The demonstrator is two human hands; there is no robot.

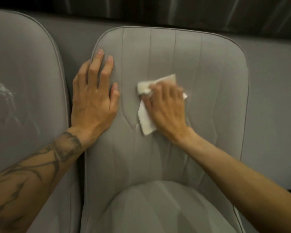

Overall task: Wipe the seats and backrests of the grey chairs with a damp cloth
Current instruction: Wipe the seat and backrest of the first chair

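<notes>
- the step in hand, as i judge it, is wiping the backrest [200, 68] of the grey chair in front of me. the cloth is at work on its middle.
- my right hand [166, 108] lies on the centre of the backrest. its fingers [168, 89] are curled over the white cloth [146, 121], grasping it and pressing it to the upholstery. the cloth's corners poke out above and below the hand, which is a little blurred.
- my left hand [94, 101] lies flat on the backrest's left edge, its fingers [97, 64] straight, spread and released, holding nothing. i judge it is bracing the chair.
- a wet glint shows on the backrest just below the cloth.
- the seat [158, 207] lies below the backrest, and i cannot tell whether it is wiped.
- a second grey chair [23, 81] stands just left of the backrest. i cannot tell whether the two touch.
- a dark curtain [175, 9] hangs above the backrest.
- the next move, i think, calls for sweeping the cloth over the right half and the top of the backrest, along the stitched channels and with even pressure. the flat hand should steady the chair against the push. after that come the seat and the other chair.
</notes>
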